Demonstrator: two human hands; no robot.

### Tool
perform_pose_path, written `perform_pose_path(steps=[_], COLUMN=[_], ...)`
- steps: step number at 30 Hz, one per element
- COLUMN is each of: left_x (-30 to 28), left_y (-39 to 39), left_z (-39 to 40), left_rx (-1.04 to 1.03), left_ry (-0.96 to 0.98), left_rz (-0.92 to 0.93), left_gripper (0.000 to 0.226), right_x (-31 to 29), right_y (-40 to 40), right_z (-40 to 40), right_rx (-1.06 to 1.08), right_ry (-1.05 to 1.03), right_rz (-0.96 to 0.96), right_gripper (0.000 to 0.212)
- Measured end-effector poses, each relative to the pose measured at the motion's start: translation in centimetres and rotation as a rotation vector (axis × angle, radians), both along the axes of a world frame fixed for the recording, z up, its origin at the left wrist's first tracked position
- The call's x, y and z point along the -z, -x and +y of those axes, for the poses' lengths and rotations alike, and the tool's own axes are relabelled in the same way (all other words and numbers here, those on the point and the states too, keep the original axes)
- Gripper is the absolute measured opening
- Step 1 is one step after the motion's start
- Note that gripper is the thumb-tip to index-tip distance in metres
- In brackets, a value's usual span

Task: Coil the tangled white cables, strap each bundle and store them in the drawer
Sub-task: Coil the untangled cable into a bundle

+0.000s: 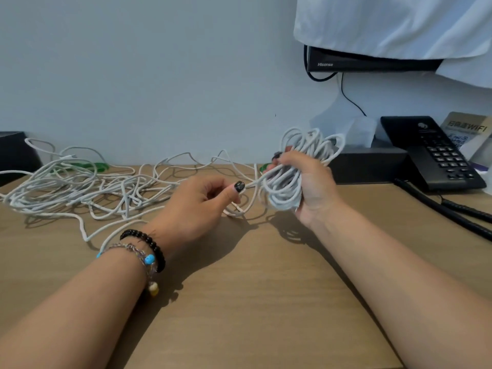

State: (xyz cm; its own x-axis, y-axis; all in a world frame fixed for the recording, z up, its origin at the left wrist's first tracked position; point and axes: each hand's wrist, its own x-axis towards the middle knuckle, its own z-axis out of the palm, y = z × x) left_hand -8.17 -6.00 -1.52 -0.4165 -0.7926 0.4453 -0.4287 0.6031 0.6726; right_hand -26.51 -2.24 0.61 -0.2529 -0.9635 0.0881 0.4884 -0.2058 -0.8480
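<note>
Nearest, bare brown wooden worktop [253,302] under both forearms. On the left wrist, a black bead bracelet [149,242] and a thin braided bracelet with a blue bead [145,258]. Left hand [197,206] curled, thumb and fingers pinching a loose strand of white cable that runs across to the right hand. Right hand [308,185] raised just off the worktop, fingers wrapped round a coiled bundle of white cable [290,169], loops sticking out above and below the fist. Left of and beyond the left hand, a sprawling tangle of white cables [77,187] lying on the worktop, reaching to the wall. Among it, a green strap-like piece [95,166], partly covered; another green bit just behind the right hand. Beyond and right of the right hand, a black push-button desk telephone [431,153] with its coiled cord trailing toward the near right edge. Higher up, a black screen draped in white cloth [394,25].
</note>
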Motion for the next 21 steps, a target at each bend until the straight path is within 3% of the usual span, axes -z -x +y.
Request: perform_pose_path(steps=[3,7,16,21], left_x=[-0.2,-0.6,-0.5,-0.7], left_y=[-0.3,-0.7,-1.0,-0.8], left_z=[-0.3,-0.5,-0.7,-0.1], left_rx=[-0.055,-0.1,-0.126,-0.031], left_ry=[-0.002,0.016,0.041,0.029], left_rz=[-0.061,-0.026,0.053,0.047], left_gripper=[0.025,0.024,0.026,0.021], right_x=[-0.5,-0.6,0.3,0.3], right_y=[1.1,1.5,1.1,0.1], right_z=[-0.2,-0.1,0.3,0.8], right_rx=[0.159,0.164,-0.219,-0.304], right_ry=[0.038,0.06,-0.087,-0.133], right_rz=[-0.067,-0.068,0.285,0.344], right_gripper=[0.018,0.019,0.021,0.006])
